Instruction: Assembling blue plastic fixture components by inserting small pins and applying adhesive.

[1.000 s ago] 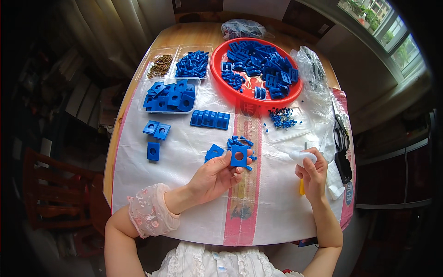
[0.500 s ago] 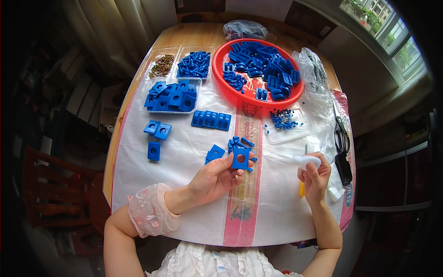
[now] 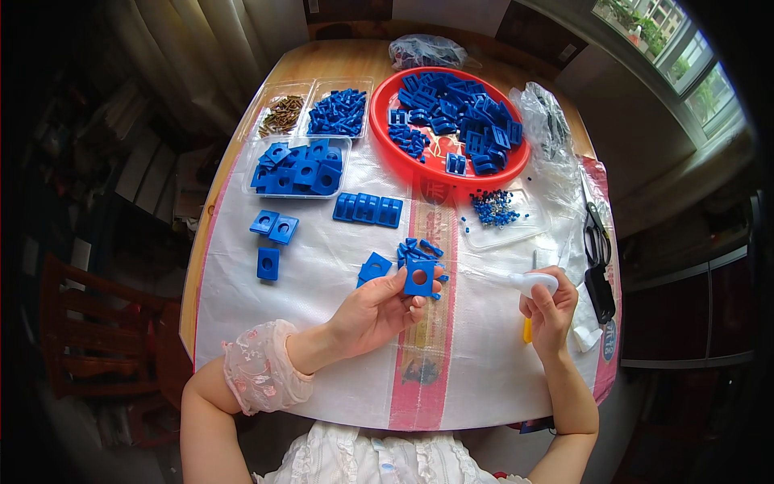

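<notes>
Between thumb and fingers, my left hand (image 3: 371,315) holds up a flat blue square plate (image 3: 418,289) with a round hole. Behind it on the cloth lie several small blue pointed pieces (image 3: 412,248), partly hidden by the plate. Another holed blue plate (image 3: 375,266) rests beside my left fingertips. My right hand (image 3: 554,313) is closed on a white squeeze bottle (image 3: 530,282), tilted so its thin nozzle points left toward the held plate, apart from it. Below that hand, a yellow-handled tool (image 3: 527,331) shows in part.
A red basin (image 3: 377,133) holds blue parts. Left of it stand clear boxes with brass screws (image 3: 282,114), small blue pieces (image 3: 337,113) and holed plates (image 3: 306,171). A row of blue blocks (image 3: 368,210), tiny beads (image 3: 493,210) and black scissors (image 3: 597,242) lie on the cloth.
The white bottle in my right hand has turned slightly, and its nozzle now shows pointing left. My left hand and the blue plate have hardly moved.
</notes>
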`<state>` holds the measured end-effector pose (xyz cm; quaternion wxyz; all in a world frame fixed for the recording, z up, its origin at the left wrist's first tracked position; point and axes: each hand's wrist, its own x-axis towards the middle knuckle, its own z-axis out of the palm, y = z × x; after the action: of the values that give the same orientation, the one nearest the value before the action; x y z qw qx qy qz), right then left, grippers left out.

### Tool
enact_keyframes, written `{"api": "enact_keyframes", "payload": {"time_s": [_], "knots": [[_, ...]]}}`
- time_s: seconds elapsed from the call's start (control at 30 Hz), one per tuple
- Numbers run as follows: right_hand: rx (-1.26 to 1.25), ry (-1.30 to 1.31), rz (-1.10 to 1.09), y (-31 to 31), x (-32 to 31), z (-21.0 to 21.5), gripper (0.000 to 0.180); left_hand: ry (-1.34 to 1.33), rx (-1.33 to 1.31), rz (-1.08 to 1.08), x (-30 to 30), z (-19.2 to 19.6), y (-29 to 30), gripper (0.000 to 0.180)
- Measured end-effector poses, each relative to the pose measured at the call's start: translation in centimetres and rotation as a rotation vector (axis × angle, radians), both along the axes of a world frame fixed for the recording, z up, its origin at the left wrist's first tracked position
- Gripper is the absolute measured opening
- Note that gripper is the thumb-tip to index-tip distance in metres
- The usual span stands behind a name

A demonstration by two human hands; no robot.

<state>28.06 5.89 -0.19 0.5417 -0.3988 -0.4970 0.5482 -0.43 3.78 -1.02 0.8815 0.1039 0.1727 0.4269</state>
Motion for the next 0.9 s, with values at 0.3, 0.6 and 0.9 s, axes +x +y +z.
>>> {"api": "enact_keyframes", "payload": {"time_s": [0.3, 0.6, 0.9], "knots": [[0.031, -0.046, -0.03, 0.06, -0.37, -0.01, 0.021, -0.022, -0.006, 0.003, 0.02, -0.34, -0.02, 0.048], [0.026, -0.042, -0.02, 0.02, -0.29, -0.04, 0.022, -0.02, -0.021, 0.002, 0.01, -0.2, -0.03, 0.047], [0.012, -0.03, -0.007, -0.04, -0.13, -0.04, 0.022, 0.024, -0.009, -0.003, 0.03, -0.12, -0.02, 0.051]]}}
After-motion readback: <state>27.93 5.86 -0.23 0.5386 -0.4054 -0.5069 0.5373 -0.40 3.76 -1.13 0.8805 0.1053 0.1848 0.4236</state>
